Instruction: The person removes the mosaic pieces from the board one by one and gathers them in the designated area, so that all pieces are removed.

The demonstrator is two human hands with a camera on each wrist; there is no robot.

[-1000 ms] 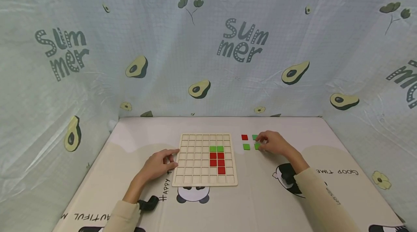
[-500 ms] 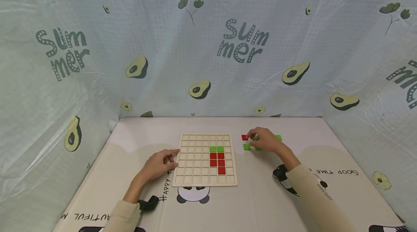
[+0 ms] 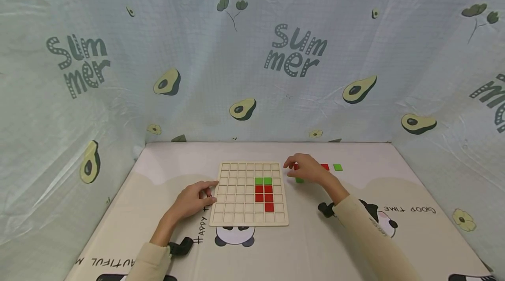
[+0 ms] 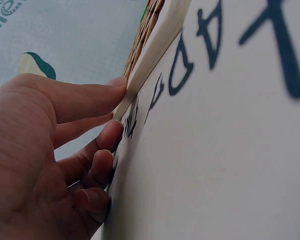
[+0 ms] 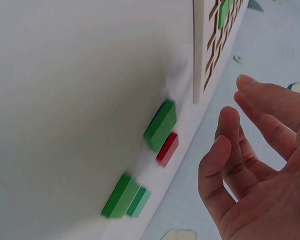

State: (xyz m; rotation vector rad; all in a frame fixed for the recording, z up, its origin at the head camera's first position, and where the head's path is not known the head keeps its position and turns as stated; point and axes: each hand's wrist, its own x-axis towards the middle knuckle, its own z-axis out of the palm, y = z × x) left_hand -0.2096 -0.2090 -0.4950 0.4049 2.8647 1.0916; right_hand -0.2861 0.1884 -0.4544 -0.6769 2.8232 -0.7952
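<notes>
My left hand [image 3: 190, 200] is at the left side of a pale wooden grid board [image 3: 236, 217], its thumb and index fingertip touching the edge. In the left wrist view, the fingers [image 4: 92, 97] meet the board's rim [image 4: 157, 42], the others loosely bent. Red tiles [image 3: 268, 198] and green tiles [image 3: 263, 181] fill several cells right of centre. My right hand [image 3: 307, 168] hovers off the board's right edge above loose tiles, fingers bent and apart, nothing visible between them. Below it in the right wrist view lie a green tile [image 5: 161, 126] and a smaller-looking red tile [image 5: 168, 149].
Loose tiles lie right of the board: a red tile [image 3: 325, 167] and a green tile [image 3: 338, 167] past my right hand, another green tile [image 3: 299, 180] under it. A printed cloth covers the table [image 3: 252, 254]. An avocado-print curtain [image 3: 197, 53] stands behind and on both sides.
My right hand has moved left across the loose tiles toward the board, uncovering a red and a green tile at the far right. My left hand stays at the board's edge.
</notes>
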